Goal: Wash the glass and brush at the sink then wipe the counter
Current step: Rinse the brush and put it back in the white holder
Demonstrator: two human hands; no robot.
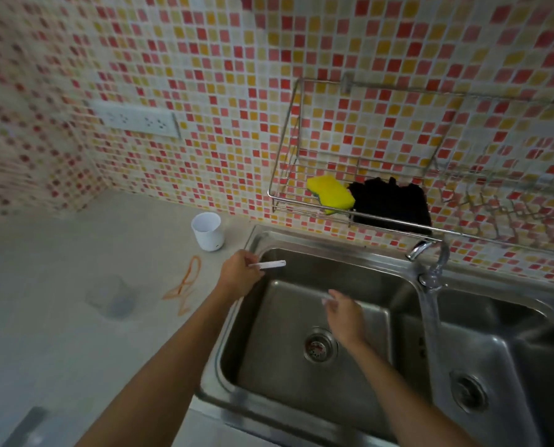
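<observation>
My left hand [237, 275] grips a thin white brush [271, 264] at the left rim of the steel sink [340, 240], its free end pointing right over the left basin. Over that basin my right hand [343, 312] hovers with relaxed fingers and holds nothing. A clear glass [113, 296], blurred, stands on the pale counter [59, 333] left of the sink. Water streams from the tap [430, 262] down onto the divider between the two basins.
A white cup [207, 231] stands by the tiled wall, with orange rubber bands [185, 283] lying on the counter near it. The wire rack [359, 204] above the sink holds a yellow sponge [331, 194] and a black cloth [391, 201]. A wall socket [137, 119] is at left.
</observation>
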